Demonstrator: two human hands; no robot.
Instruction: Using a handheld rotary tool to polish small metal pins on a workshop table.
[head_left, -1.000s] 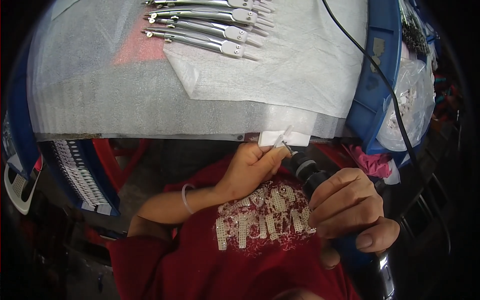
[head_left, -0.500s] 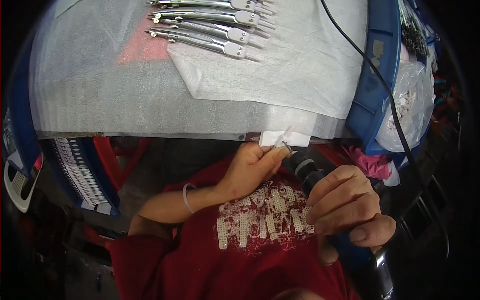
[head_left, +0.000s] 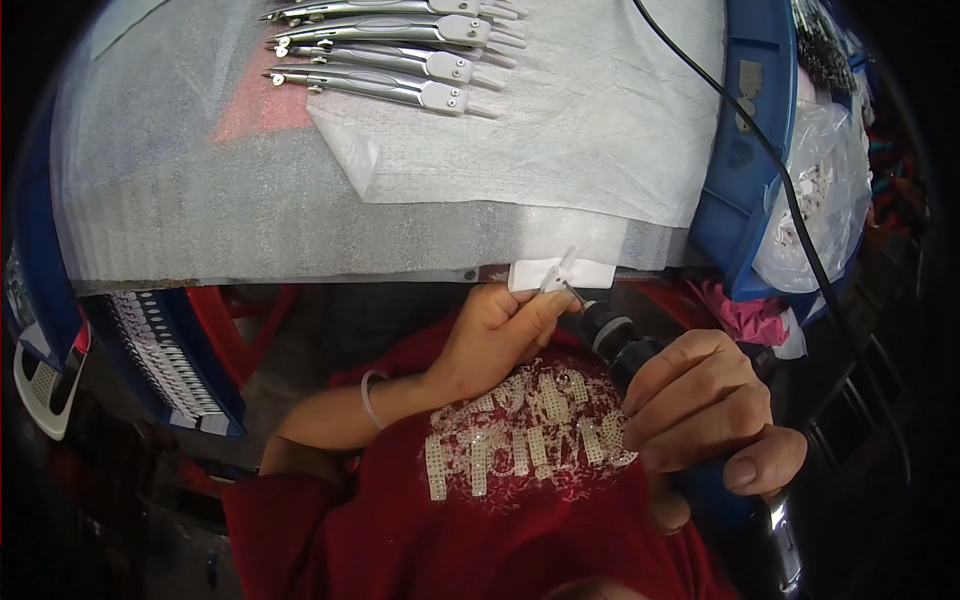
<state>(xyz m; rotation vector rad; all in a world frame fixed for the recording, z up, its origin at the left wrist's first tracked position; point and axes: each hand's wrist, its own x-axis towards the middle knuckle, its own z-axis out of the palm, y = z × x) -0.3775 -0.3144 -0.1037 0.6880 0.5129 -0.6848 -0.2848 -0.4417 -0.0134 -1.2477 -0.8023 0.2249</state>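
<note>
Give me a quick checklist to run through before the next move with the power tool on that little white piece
1. Left hand grips the small white piece at the table edge: ok.
2. Right hand is wrapped around the black handheld power tool: ok.
3. Tool tip meets the piece, apart from the left fingertips: cannot tell, too small.
4. Black cable runs over the blue bin, away from the tool tip: ok.
5. Row of silver tools on the white foam sheet lies well apart from the hands: ok.
6. Tool running or stopped: cannot tell.
</note>
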